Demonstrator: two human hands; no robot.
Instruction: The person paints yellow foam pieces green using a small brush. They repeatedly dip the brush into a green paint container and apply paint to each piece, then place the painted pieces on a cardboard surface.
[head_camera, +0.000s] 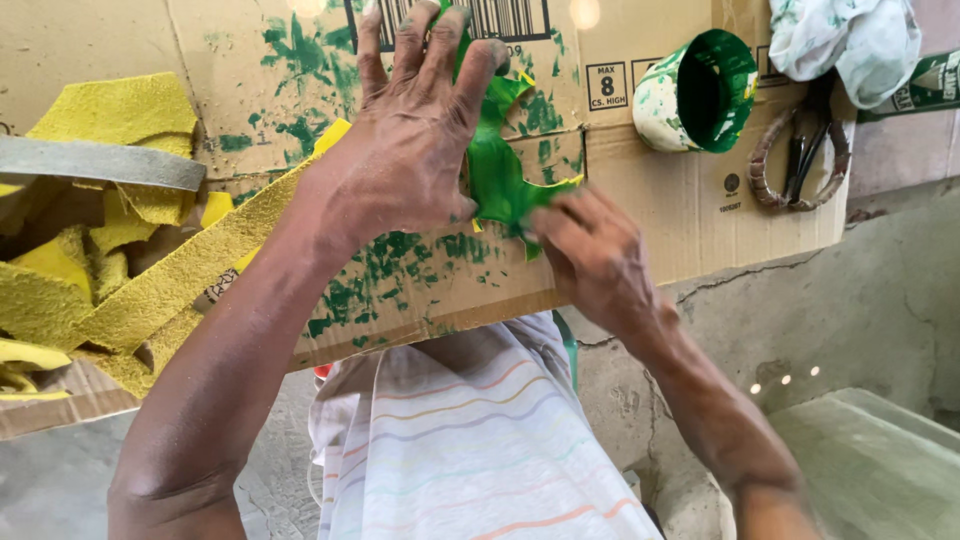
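A flattened cardboard sheet (640, 215) covers the work surface, smeared and dotted with green paint; it appears to serve as a guard so that paint lands on it and not on the grey concrete floor (860, 300) seen beyond its edge.

On the left lies a heap of yellow rough-surfaced strips (110, 290), loosely piled, with a grey band (100, 162) lying across the top. They sit within reach of the left arm, and one long strip runs under that forearm towards the middle of the cardboard.

At the middle is the green-painted piece (497, 175), glossy with wet-looking paint, a sliver of yellow showing at its edges, which suggests it is one of the same strips coated over. The left hand (410, 150) lies flat on its upper part, fingers (440, 50) spread apart and pressing down, seemingly to pin it against the cardboard. The right hand (590, 250) meets the piece's lower right end with fingers drawn together on it; the view is poor here, so whether they pinch the piece itself or a small applicator cannot be told.

To the upper right a small cup (695, 92) lies tipped with its mouth towards the camera, its inside coated green and its pale outside splashed; how much liquid paint remains is not visible. Beside it rest dark-handled scissors (800, 150) and, just above them, a crumpled pale cloth (850, 40) stained with green.
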